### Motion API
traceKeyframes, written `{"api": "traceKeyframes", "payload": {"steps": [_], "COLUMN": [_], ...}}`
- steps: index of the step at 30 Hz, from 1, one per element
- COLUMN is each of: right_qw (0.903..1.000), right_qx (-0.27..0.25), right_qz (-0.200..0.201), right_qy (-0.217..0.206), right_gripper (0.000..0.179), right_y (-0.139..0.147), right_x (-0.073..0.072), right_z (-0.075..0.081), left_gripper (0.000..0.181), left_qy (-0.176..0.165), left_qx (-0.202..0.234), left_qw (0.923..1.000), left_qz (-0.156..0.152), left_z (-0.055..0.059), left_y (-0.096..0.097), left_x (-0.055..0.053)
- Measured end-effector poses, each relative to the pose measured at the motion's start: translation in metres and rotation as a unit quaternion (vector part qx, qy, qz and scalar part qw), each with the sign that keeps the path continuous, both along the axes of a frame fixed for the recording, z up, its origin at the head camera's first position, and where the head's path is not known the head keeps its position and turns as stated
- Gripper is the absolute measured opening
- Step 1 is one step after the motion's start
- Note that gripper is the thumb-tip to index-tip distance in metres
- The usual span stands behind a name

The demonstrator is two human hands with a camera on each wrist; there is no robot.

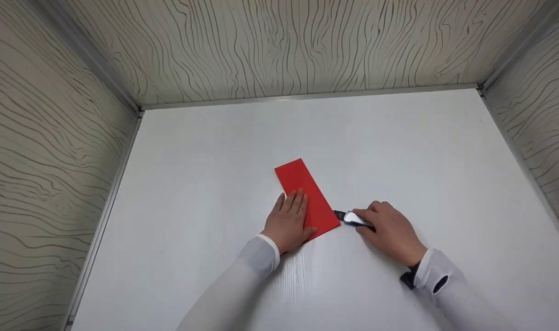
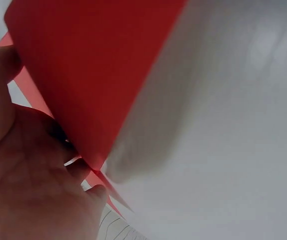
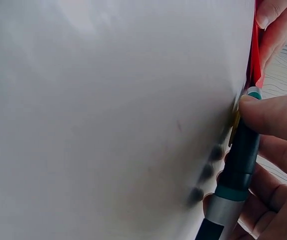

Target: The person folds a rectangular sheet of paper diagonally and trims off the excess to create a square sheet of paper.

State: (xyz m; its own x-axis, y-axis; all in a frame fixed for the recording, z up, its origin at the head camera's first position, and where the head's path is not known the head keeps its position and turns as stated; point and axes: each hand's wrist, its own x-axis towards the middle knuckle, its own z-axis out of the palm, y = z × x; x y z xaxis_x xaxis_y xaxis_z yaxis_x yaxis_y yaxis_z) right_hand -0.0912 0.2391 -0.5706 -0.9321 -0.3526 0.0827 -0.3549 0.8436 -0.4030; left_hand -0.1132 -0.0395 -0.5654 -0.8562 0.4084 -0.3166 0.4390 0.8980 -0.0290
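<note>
A folded sheet of red paper lies at a slant on the white table. My left hand rests on its left side, fingers straight and thumb near the lower edge. From the left wrist, one red layer rises close to the camera and covers part of the fingers. My right hand grips a silver and black stapler just right of the paper. The stapler's dark front end is right at the paper's right edge, near the lower corner. In the right wrist view the thumb presses along the stapler, other fingers curled beneath.
The white tabletop stretches around the paper on all sides. Wood-grain panels stand behind and at both sides, with metal rails along the table edges. A black band shows at the right wrist, beside the white sleeve.
</note>
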Motion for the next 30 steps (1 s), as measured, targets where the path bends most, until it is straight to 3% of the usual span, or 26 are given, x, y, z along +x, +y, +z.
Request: {"api": "traceKeyframes", "payload": {"steps": [9, 19, 30], "right_qw": [1.0, 0.9993, 0.9993], "right_qx": [0.003, -0.009, -0.007], "right_qz": [0.0, -0.037, -0.035], "right_qy": [-0.002, 0.0, 0.002], "right_gripper": [0.038, 0.038, 0.039], "right_y": [0.001, 0.013, 0.013], "right_x": [-0.001, -0.004, -0.002], "right_z": [-0.002, -0.002, -0.002], "left_gripper": [0.088, 0.087, 0.091], "left_qy": [0.002, 0.002, -0.001], "left_qx": [0.008, 0.001, 0.023], "left_qw": [1.0, 1.0, 0.9997], "left_qz": [0.001, -0.003, 0.014], "left_z": [0.002, 0.0, -0.003], "left_y": [-0.001, -0.001, -0.003], "left_x": [0.001, 0.0, -0.001]}}
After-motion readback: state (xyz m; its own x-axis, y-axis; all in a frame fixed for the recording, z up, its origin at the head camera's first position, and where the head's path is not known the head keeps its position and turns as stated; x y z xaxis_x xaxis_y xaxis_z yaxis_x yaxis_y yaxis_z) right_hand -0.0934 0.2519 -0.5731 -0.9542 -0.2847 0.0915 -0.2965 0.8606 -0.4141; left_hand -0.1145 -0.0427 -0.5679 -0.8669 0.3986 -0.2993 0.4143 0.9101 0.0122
